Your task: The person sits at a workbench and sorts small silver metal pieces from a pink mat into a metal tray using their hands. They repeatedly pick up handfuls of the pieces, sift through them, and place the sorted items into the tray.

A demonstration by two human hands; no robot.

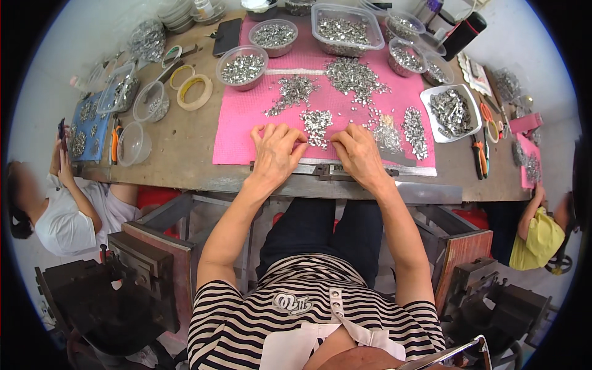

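My left hand [277,152] and my right hand [359,154] face each other at the near edge of a pink mat [237,132]. Between them lies a small heap of shiny metal pieces [317,127]. On each hand thumb and forefinger are pinched together; whatever they hold is too small to make out. Just below the hands a dark metal strip fixture [323,171] runs along the table edge. Beyond the fingertips spread two larger piles of silvery bits, the left pile [295,92] and the right pile [354,79]. Further right is a narrow heap of elongated pieces [415,132].
Plastic tubs of metal parts, such as a round tub [242,66] and a rectangular tub [346,31], line the back. A white dish [451,112], pliers [478,157] and tape rolls [194,92] flank the mat. One person [68,209] sits left, another [539,237] right.
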